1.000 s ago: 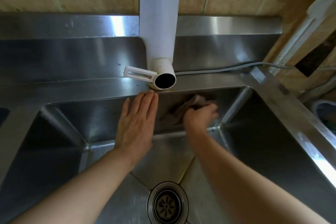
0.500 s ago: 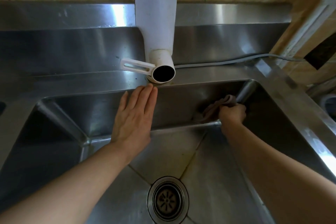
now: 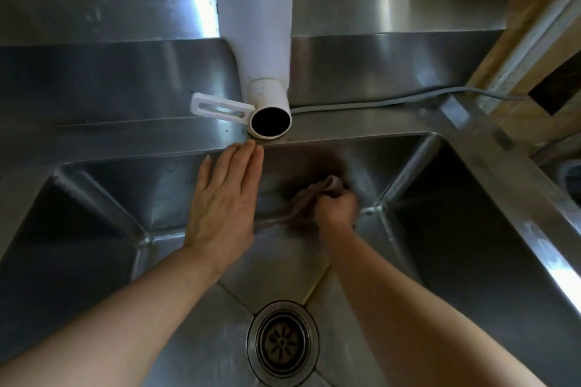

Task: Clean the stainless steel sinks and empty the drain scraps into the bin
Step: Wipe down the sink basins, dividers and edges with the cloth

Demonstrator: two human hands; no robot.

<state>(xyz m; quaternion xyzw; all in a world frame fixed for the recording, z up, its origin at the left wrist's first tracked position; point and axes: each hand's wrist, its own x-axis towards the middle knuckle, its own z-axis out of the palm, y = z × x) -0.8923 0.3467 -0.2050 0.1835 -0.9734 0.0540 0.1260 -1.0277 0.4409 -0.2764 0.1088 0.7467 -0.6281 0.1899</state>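
A deep stainless steel sink (image 3: 465, 261) fills the view, with a round drain strainer (image 3: 282, 344) in its floor near the bottom centre. My right hand (image 3: 337, 208) grips a bunched brownish cloth (image 3: 317, 195) and holds it against the sink's far wall, low down near the floor seam. My left hand (image 3: 224, 198) lies flat with straight fingers against the same far wall, its fingertips reaching the sink's top rim just below the tap. No scraps are visible in the strainer.
A white tap (image 3: 261, 50) with a side lever (image 3: 220, 108) stands on the back ledge, its dark spout opening facing me. A grey cable (image 3: 377, 102) runs along the ledge to the right. A wooden frame (image 3: 534, 50) stands at the right edge.
My right hand has swept the cloth along the far wall: first right toward the corner, now back left toward the middle. My left hand stays flat on the wall.
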